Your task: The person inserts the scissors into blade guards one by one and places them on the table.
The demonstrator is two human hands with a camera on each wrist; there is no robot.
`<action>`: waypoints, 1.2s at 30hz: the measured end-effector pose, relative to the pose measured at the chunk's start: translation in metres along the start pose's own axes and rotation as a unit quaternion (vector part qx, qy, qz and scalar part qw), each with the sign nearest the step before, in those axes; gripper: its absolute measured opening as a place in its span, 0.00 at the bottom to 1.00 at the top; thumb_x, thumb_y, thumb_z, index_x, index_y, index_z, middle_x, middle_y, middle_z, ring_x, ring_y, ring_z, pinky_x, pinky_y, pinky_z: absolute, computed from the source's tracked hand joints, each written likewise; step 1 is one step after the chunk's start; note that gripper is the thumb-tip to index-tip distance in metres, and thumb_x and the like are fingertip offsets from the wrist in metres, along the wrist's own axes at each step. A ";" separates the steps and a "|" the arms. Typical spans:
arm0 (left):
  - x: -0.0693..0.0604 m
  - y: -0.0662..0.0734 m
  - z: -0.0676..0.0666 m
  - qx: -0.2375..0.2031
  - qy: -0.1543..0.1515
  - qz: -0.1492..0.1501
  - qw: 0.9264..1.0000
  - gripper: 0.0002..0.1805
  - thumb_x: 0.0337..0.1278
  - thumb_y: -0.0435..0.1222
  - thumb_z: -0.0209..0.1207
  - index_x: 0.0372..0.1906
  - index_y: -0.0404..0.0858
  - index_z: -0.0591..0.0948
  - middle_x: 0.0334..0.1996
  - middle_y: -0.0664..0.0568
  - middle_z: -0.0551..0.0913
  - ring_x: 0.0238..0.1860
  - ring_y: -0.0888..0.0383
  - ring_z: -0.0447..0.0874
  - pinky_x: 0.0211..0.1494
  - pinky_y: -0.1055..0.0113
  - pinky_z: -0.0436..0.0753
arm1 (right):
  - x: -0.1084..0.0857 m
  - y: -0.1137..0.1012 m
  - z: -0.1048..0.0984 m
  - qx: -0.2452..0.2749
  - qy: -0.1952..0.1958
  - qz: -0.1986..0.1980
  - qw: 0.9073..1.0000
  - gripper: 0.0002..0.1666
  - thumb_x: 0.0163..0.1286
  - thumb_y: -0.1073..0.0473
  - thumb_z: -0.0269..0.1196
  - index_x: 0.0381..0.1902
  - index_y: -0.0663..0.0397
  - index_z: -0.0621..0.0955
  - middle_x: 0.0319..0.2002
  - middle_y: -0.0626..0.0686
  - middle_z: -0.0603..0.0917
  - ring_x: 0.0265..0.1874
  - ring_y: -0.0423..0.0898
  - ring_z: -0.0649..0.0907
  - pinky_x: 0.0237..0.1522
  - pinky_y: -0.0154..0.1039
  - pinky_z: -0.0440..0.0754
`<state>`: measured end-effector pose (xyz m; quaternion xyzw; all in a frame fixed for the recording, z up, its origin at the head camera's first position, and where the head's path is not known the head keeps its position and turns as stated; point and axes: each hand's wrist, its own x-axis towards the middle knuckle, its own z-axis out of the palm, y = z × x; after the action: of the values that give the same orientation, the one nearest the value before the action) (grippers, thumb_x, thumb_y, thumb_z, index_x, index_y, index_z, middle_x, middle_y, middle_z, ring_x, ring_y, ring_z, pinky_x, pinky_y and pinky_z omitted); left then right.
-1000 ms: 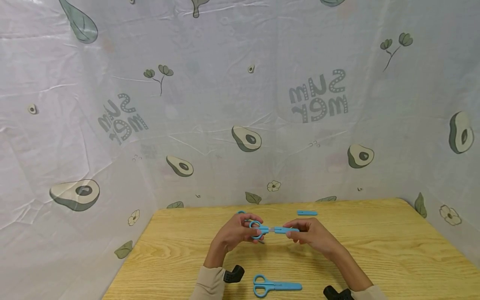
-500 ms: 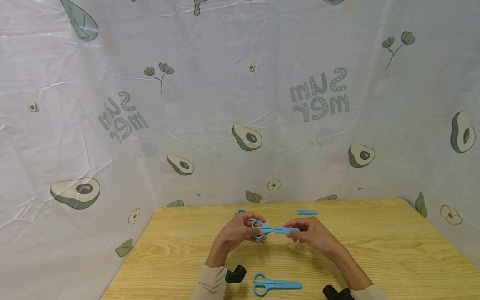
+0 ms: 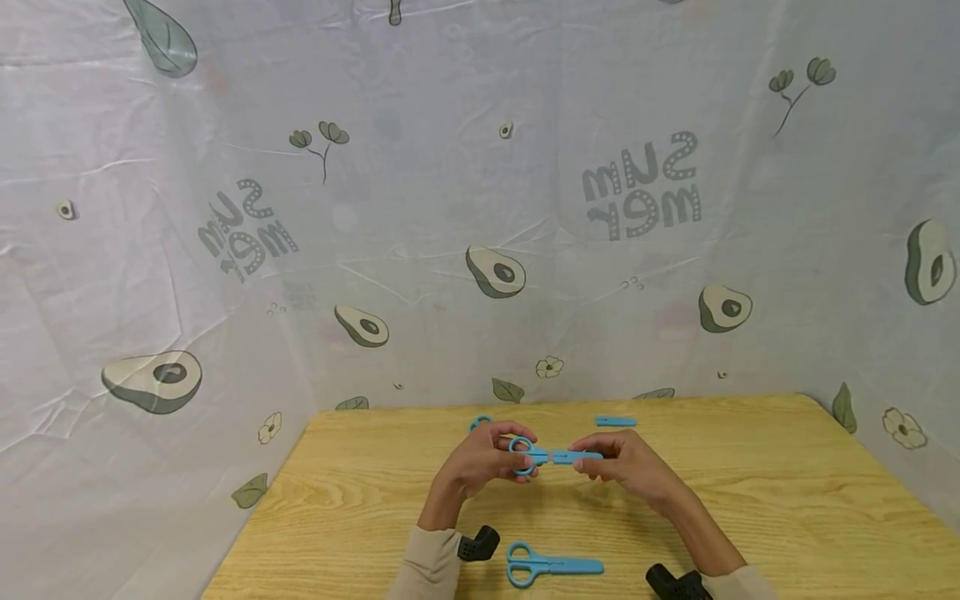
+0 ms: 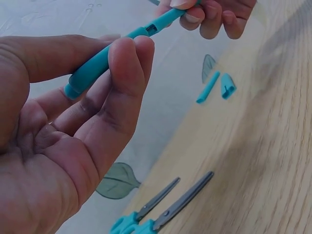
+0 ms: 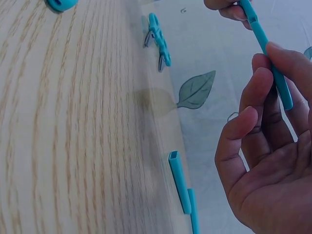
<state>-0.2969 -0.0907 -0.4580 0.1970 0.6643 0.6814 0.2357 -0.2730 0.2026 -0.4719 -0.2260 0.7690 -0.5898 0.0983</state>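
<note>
Blue scissors (image 3: 538,456) are held above the table by my left hand (image 3: 480,457), thumb and fingers pinching them at the handles. A blue sheath (image 3: 564,457) is pinched by my right hand (image 3: 628,468). Scissors and sheath lie in one line, with the blades nearly covered and a small gap between handle and sheath in the head view. In the left wrist view the handle (image 4: 92,68) runs between thumb and fingertips. The right wrist view shows the sheath (image 5: 279,80) between thumb and index finger.
Sheathed blue scissors (image 3: 555,567) lie near the table's front edge. At the back are two loose blue sheaths (image 5: 179,183), seen in the right wrist view, and bare-bladed scissors (image 4: 165,209), partly behind my left hand in the head view. A patterned sheet (image 3: 420,208) stands behind the table.
My left hand has moved slightly right with the scissors, and the blades have slid deeper into the sheath. My right hand has stayed almost in place.
</note>
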 end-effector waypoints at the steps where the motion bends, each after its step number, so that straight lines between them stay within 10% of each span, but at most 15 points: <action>1: 0.000 0.000 0.001 0.002 0.002 -0.001 1.000 0.20 0.69 0.21 0.62 0.64 0.23 0.77 0.31 0.57 0.88 0.35 0.59 0.93 0.40 0.67 0.91 | 0.000 0.000 0.000 -0.002 0.000 -0.002 1.000 0.23 0.79 0.57 0.67 0.63 0.69 0.83 0.39 0.49 0.86 0.35 0.49 0.85 0.36 0.43 0.85; 36: -0.006 -0.008 0.005 0.037 0.001 -0.024 0.999 0.23 0.70 0.25 0.65 0.66 0.24 0.78 0.34 0.54 0.89 0.42 0.49 0.95 0.43 0.63 0.93 | -0.004 0.000 0.010 0.001 -0.035 0.033 0.999 0.23 0.79 0.54 0.67 0.62 0.67 0.83 0.36 0.53 0.87 0.34 0.48 0.84 0.36 0.41 0.84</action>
<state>-0.2888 -0.0900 -0.4656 0.1891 0.6941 0.6502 0.2443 -0.2654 0.1958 -0.4753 -0.2210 0.7716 -0.5786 0.1449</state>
